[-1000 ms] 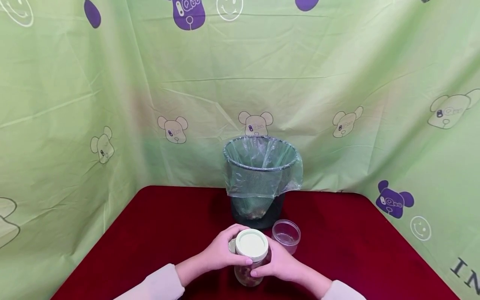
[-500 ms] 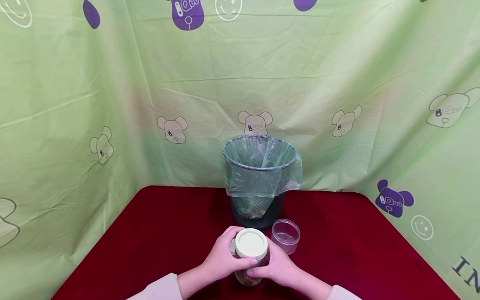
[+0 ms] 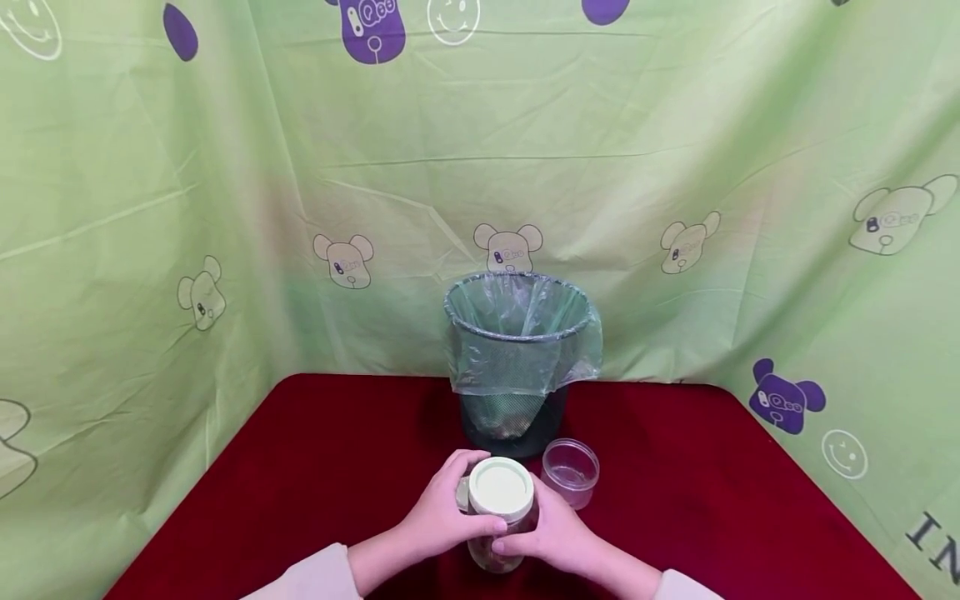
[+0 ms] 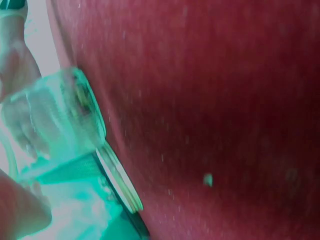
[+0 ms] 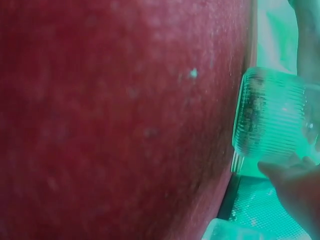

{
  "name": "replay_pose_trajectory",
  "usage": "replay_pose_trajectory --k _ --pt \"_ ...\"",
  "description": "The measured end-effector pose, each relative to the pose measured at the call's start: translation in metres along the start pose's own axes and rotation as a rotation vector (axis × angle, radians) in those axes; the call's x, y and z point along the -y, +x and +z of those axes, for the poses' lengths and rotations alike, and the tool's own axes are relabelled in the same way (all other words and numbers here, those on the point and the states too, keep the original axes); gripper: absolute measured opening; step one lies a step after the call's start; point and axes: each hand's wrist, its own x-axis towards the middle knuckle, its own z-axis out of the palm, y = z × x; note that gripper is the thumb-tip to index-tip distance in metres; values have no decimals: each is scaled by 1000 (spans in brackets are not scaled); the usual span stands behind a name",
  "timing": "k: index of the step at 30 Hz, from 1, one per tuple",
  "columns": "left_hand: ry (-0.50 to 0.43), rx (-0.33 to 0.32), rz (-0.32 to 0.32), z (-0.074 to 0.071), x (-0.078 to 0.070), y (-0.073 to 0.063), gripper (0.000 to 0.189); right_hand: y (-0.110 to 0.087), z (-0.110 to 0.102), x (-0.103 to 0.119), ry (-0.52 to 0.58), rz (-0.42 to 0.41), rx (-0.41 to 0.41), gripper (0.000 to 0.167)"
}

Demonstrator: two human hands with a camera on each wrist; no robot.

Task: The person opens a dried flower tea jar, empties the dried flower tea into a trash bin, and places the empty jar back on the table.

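Note:
A clear ribbed jar (image 3: 495, 557) with a white lid (image 3: 502, 487) stands upright on the red cloth, dark bits showing low inside it. From the left, my left hand (image 3: 441, 512) grips the jar near its top, thumb across the front. My right hand (image 3: 558, 529) holds the jar's right side, its thumb just under the left one. Both hands' far fingers are largely hidden behind the jar. In the left wrist view the jar (image 4: 57, 120) appears sideways and blurred; in the right wrist view its ribs (image 5: 270, 112) show clearly.
Behind the jar stands a mesh bin (image 3: 517, 408) lined with a thin plastic bag (image 3: 525, 358). A clear round container (image 3: 572, 471) sits right of the jar. Low beside the jar is a flat ringed rim (image 4: 120, 177). A pale speck (image 4: 207, 180) lies on the red cloth (image 3: 352, 450).
The head view has shifted slightly. My left thumb has slid right across the jar's front, then part of the way back; both hands stay around the jar in the same place.

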Motion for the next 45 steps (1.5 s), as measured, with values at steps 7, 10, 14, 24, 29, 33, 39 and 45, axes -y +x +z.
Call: replay_pose_trajectory --k 7,10,14,24,29,33,39,45 --pt "-155 174 52 -13 8 11 69 7 -9 -6 82 -95 117 77" --pt "-167 212 66 -13 11 14 69 9 -14 -8 98 -107 168 77" --pt "-159 224 90 -11 13 16 67 12 -18 -11 103 -143 213 76" --pt "-63 97 69 -5 9 10 66 7 -11 -7 105 -86 134 76" --pt "-33 20 65 1 6 5 65 2 -3 -2 57 -24 47 77" --pt "-10 -26 54 6 3 1 65 -1 3 1 43 -7 -6 77" --pt "0 -65 6 12 -4 -3 67 -6 10 5 5 37 -80 77" --pt "23 -85 -25 14 -8 -5 68 -7 12 7 -16 45 -102 78"
